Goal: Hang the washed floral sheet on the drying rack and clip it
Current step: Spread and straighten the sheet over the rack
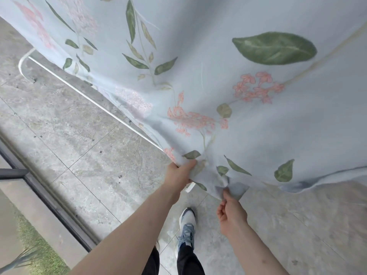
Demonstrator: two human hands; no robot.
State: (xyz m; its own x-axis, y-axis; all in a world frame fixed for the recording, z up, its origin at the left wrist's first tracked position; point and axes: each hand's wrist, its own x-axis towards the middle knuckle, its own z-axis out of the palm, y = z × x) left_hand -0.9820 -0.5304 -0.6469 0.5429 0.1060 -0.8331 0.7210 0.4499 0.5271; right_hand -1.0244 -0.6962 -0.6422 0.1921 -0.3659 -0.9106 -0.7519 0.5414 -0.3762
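Far left, lower frame: a dark door track (49, 199) ran diagonally, with a strip of grass (39, 253) outside it. Grey tiled floor (83, 139) filled the left half.

Upper left: the white tube of the rack (79, 92) ran diagonally down toward the centre, with a curved end (21, 65) near the left edge. It disappeared under the sheet.

The sheet (218, 56), pale blue with green leaves and pink flowers, filled the top and right of the frame. It draped over the rack, its lower edge hanging free above the floor at the right.

Centre, lower frame: the left hand (179, 172) gripped the sheet's edge, fingers curled into the cloth just where the tube met it. A small white piece (189, 187) showed just beneath that hand; could not tell whether it was a clip or part of the rack.

Slightly right: the right hand (231, 212) pinched a low corner of the sheet between thumb and fingertips. One shoe (187, 221) stood on the floor between the two forearms.

Judgement on progress: hanging looked largely done, since most of the cloth was over the rack. The hands seemed to be straightening the near edge. No clip was plainly visible on the cloth, so clipping probably remained.
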